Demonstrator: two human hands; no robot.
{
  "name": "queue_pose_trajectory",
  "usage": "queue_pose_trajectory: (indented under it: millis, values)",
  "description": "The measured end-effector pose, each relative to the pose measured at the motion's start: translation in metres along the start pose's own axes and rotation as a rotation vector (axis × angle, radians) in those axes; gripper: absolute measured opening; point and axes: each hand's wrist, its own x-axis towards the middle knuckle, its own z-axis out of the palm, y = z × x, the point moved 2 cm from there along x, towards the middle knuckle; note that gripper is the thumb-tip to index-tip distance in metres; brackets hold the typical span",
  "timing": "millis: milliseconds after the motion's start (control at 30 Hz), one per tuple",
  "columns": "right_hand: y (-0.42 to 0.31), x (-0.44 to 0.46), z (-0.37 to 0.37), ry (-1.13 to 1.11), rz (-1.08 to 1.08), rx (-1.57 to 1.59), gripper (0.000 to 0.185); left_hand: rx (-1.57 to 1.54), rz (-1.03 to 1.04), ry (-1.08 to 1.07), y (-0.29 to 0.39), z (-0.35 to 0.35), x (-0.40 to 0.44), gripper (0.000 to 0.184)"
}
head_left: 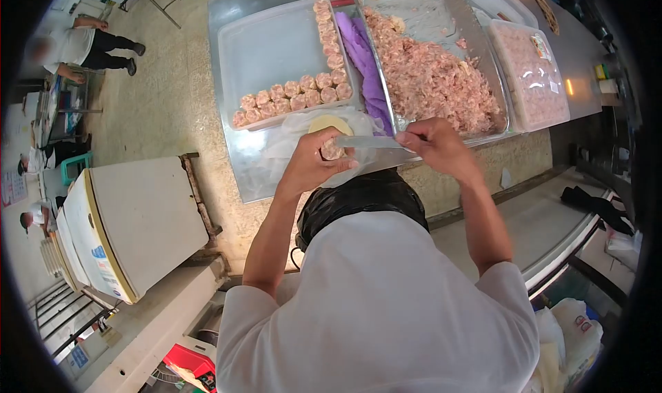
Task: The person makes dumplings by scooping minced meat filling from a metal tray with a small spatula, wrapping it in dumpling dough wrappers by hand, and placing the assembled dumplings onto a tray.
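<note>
A small meat dumpling [332, 150] sits in the curled fingers of my left hand [310, 160], at the table's front edge. In my right hand [441, 149] is a flat, pale spatula [372, 142], its far end touching the top of the dumpling. Round yellow wrappers [328, 123] lie on clear plastic just behind my left hand. Behind them, a translucent tray [231, 69] holds rows of dumplings along its front and right sides. A metal pan [441, 3] of minced meat [441, 79] is behind my right hand.
A purple cloth [367, 69] lies between tray and pan. At the right is a lidded plastic box [527, 75] of pale pink contents. A white chest [141, 220] stands on the left. One person [76, 48] is at the upper left, with others below.
</note>
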Motion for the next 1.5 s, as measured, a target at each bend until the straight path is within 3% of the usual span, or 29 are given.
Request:
queue_pose_trajectory:
  millis: [133, 233, 333, 400, 467, 633, 733, 833, 933, 1033, 1133, 1333, 1500]
  values:
    - [0.013, 0.003, 0.028, -0.018, 0.009, -0.111, 0.039, -0.148, -0.173, -0.022, -0.002, -0.01, -0.013, 0.042]
    - [0.033, -0.018, 0.03, 0.086, 0.047, -0.028, 0.038, -0.396, -0.192, 0.02, -0.011, -0.036, -0.035, 0.036]
    - [0.036, -0.035, 0.04, 0.117, 0.228, 0.105, 0.038, -0.448, -0.417, 0.058, -0.022, -0.09, -0.055, 0.048]
    - [0.038, -0.042, 0.051, 0.118, 0.289, 0.177, 0.038, -0.199, -0.32, 0.199, -0.013, -0.129, -0.051, 0.052]
    - [0.042, -0.042, 0.072, 0.111, 0.263, 0.232, 0.038, -0.013, -0.3, 0.265, -0.029, -0.173, -0.047, 0.044]
    - [0.025, -0.038, 0.099, 0.025, 0.106, 0.224, 0.038, 0.589, -0.114, 0.181, -0.06, -0.223, -0.012, 0.039]
    - [0.021, -0.041, 0.099, 0.045, 0.092, 0.22, 0.037, 0.403, -0.392, 0.091, -0.069, -0.227, -0.008, 0.037]
    - [0.03, -0.047, 0.1, 0.116, 0.099, 0.241, 0.035, 0.402, -0.45, 0.083, -0.064, -0.231, -0.008, 0.041]
    - [0.031, -0.053, 0.096, 0.135, 0.145, 0.225, 0.035, 0.423, -0.454, 0.144, -0.059, -0.23, -0.005, 0.039]
    - [0.027, -0.054, 0.093, 0.14, 0.15, 0.2, 0.035, 0.68, -0.304, 0.165, -0.054, -0.23, 0.002, 0.04]
    - [0.027, -0.054, 0.094, 0.127, 0.128, 0.165, 0.034, 0.931, 0.019, 0.143, -0.058, -0.226, 0.006, 0.047]
    - [0.026, -0.05, 0.096, 0.117, 0.129, 0.189, 0.037, 0.913, -0.184, 0.116, -0.059, -0.227, 0.007, 0.05]
    - [0.024, -0.049, 0.095, 0.106, 0.131, 0.216, 0.038, 0.921, -0.219, 0.107, -0.065, -0.225, 0.011, 0.046]
